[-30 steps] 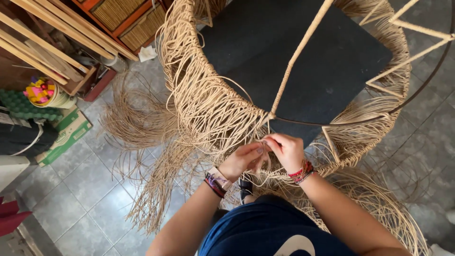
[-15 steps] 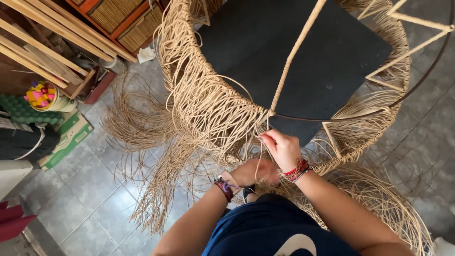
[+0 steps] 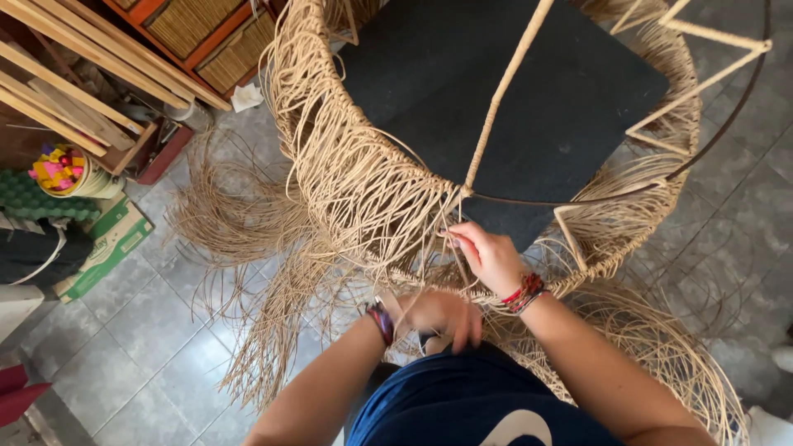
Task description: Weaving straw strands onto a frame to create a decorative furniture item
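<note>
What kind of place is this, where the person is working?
Probably a small weaving or furniture workshop: a half-woven wicker frame, loose fibre strands spread over the tiled floor, and wooden slats stacked at the side.

Support surface: grey tiled floor point(image 3: 140, 330), square tiles, pale grout lines. Directly on it: loose tan fibre strands point(image 3: 248, 239), fanned out in bundles left of centre and spreading toward the lower left. A second heap of the same strands point(image 3: 661, 347) lies at lower right. The large woven frame point(image 3: 347, 173) stands on the floor at centre, its lower edge among the strands. At left, a green-and-white cardboard box point(image 3: 111, 244) lies flat on the tiles. A crumpled white scrap point(image 3: 246, 97) sits near the top, just beside the cabinet with woven fronts point(image 3: 206, 41). Red object point(image 3: 21, 396) at the lower left corner, kind not identifiable.
</note>
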